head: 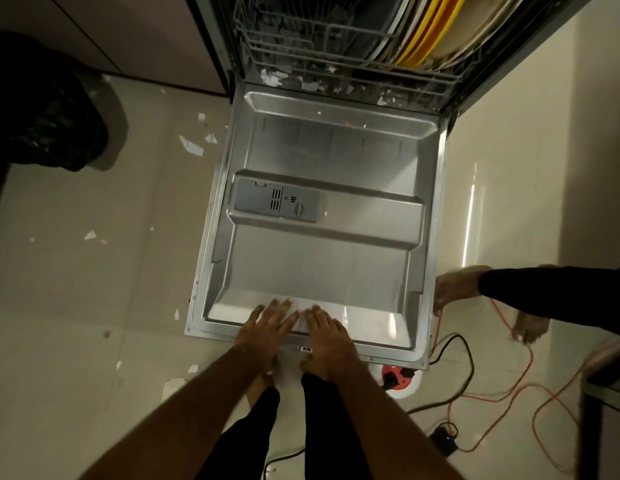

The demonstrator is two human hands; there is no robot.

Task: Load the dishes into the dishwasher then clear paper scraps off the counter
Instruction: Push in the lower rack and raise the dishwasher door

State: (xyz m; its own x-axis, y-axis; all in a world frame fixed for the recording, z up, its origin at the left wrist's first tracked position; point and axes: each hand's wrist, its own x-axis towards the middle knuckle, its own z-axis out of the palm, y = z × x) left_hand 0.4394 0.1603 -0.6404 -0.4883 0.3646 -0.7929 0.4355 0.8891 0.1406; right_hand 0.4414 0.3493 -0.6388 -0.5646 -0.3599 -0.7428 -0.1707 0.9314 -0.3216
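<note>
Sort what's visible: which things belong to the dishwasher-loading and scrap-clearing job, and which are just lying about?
Job: dishwasher door, rack, plates, paper scraps, left hand and right hand on the door's edge.
Lying about: black bag, orange cord, black cable, adapter.

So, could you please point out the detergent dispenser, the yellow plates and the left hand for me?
Detergent dispenser [260, 198]: head view, on its grey lid.
Yellow plates [427, 31]: head view, on a rim in the rack.
Left hand [265, 328]: head view, on the back of the hand.
</note>
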